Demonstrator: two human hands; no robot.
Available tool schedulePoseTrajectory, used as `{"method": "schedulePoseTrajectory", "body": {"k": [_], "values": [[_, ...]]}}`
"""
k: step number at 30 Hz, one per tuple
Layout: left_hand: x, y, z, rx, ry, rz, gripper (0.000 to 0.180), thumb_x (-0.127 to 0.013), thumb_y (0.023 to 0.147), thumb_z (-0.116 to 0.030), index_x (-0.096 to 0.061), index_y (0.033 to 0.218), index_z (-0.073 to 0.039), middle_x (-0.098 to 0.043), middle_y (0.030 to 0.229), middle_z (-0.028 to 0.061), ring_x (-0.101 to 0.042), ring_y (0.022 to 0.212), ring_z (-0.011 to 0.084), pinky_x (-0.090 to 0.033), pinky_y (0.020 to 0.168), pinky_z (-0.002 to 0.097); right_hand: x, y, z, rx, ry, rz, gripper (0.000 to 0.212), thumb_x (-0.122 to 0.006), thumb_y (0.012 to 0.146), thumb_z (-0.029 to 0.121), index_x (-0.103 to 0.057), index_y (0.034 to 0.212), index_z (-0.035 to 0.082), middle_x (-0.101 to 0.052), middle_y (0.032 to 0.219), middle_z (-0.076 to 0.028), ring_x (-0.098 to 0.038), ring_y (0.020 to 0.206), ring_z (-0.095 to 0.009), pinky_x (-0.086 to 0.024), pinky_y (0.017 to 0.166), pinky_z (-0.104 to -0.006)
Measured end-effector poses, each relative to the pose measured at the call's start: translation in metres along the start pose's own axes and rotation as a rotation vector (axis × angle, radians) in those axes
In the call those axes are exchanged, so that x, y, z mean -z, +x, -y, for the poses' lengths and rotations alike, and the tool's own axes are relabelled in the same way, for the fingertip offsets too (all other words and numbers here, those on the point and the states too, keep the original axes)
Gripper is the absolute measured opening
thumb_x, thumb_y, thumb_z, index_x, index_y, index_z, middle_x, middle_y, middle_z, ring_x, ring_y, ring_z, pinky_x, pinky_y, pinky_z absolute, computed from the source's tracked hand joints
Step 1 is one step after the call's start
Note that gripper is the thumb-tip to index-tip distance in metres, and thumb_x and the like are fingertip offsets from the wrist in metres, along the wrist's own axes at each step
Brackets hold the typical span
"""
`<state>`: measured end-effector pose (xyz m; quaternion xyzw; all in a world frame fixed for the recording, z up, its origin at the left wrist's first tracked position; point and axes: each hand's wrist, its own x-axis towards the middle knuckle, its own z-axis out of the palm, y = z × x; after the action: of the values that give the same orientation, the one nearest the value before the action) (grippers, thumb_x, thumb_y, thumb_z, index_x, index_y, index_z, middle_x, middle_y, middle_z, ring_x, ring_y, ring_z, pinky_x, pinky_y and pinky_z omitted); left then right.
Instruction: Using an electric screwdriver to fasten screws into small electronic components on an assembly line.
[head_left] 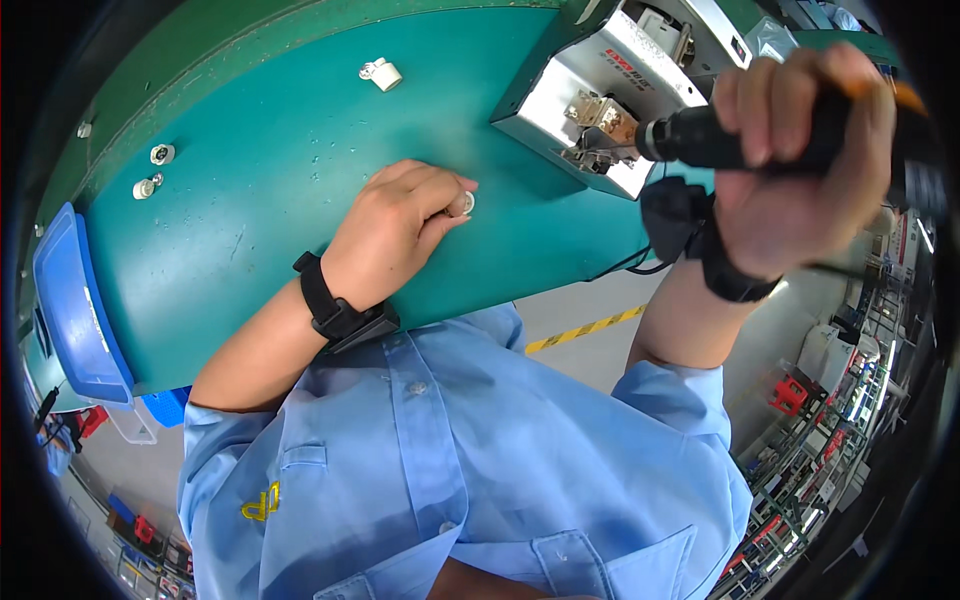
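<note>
My left hand is closed above the green table, with a small round white plastic part pinched between thumb and fingers. Most of that part is hidden by the fingers. Over at the upper right, my right hand wraps round a black electric screwdriver with some orange on its body. The screwdriver lies roughly level, its nose pointing left at the open front of a metal screw feeder. Its tip is at or close to the feeder's small mechanism; whether they touch I cannot tell.
A small white fitting lies near the table's far side. Two more, a white fitting and another white fitting, lie at the left. A blue plastic bin stands at the left edge. Black cables run below the feeder.
</note>
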<state>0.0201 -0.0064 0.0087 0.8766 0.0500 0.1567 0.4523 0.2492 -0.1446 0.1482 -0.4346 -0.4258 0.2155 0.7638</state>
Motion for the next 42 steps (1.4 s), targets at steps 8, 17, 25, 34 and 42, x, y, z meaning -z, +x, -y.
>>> {"method": "schedulePoseTrajectory", "body": {"k": [8,17,25,34,42], "values": [[-0.001,0.002,0.007,0.058,-0.088,-0.057,0.02,-0.072,0.073,-0.003,-0.053,0.077,-0.004,-0.07,0.086,0.0057,-0.063,0.083,0.0276,-0.05,0.071,0.0383,-0.038,-0.032,-0.017,-0.104,0.102,-0.11,0.042,-0.043,0.097,0.044,-0.052,0.112,0.006,-0.041,0.065,0.001,-0.037,0.055,-0.01,-0.035,0.061,-0.0281],[-0.006,-0.004,0.016,0.041,-0.145,-0.079,0.02,-0.073,0.073,-0.006,-0.054,0.077,-0.004,-0.069,0.085,0.0052,-0.063,0.081,0.0265,-0.05,0.07,0.0374,-0.084,-0.058,-0.039,-0.012,-0.069,0.043,0.043,-0.043,0.097,0.045,-0.047,0.114,0.006,-0.045,0.062,-0.001,-0.04,0.05,-0.011,-0.035,0.051,-0.0287],[-0.001,-0.005,0.01,0.062,-0.137,-0.025,0.021,-0.073,0.074,-0.001,-0.053,0.077,-0.002,-0.068,0.085,0.0068,-0.064,0.085,0.0255,-0.05,0.066,0.0358,-0.102,-0.059,-0.039,-0.044,-0.365,0.081,0.039,-0.049,0.095,0.041,-0.043,0.108,0.006,-0.043,0.057,-0.002,-0.041,0.046,-0.012,-0.036,0.047,-0.0284],[0.007,0.001,0.006,0.042,-0.073,-0.064,0.015,-0.069,0.076,-0.006,-0.056,0.082,-0.007,-0.062,0.073,0.0057,-0.06,0.076,0.0276,-0.047,0.067,0.0396,-0.106,-0.047,-0.05,-0.007,-0.44,0.136,0.04,-0.055,0.092,0.041,-0.041,0.105,0.006,-0.042,0.054,-0.001,-0.042,0.044,-0.012,-0.038,0.046,-0.0274],[0.088,0.054,0.007,0.124,0.058,-0.207,0.014,-0.065,0.079,-0.006,-0.056,0.09,-0.006,-0.063,0.079,0.0097,-0.06,0.082,0.033,-0.047,0.071,0.0436,-0.077,-0.051,0.014,0.45,0.133,-0.158,0.05,-0.059,0.09,0.048,-0.046,0.112,0.005,-0.048,0.065,0.0,-0.044,0.049,-0.01,-0.032,0.047,-0.0243]]}}
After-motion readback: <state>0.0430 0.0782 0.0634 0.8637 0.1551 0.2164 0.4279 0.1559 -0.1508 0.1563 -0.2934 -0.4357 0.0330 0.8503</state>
